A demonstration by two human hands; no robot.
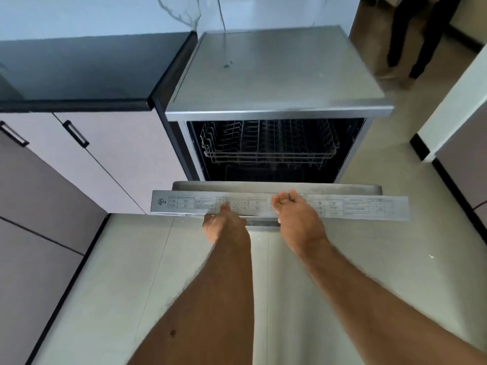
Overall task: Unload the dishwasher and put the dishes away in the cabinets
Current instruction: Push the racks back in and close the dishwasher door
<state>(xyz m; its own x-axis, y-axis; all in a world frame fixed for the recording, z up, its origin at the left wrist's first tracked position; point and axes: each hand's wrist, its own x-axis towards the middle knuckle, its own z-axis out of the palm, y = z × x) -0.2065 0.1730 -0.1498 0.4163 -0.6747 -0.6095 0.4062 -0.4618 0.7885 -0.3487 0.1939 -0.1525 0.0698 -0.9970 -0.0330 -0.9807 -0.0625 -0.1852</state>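
Door (279,204) of the dishwasher (276,75) is held at its top edge: left hand (224,225) is curled under it, right hand (297,217) is laid flat. It should be lowered slowly and evenly.

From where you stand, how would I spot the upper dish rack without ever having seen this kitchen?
Find the steel-topped dishwasher beside the black counter, its door pulled down toward you. Look into the dark opening under that top: the upper rack is the grey wire basket with rows of prongs, the only pale thing clearly visible inside.
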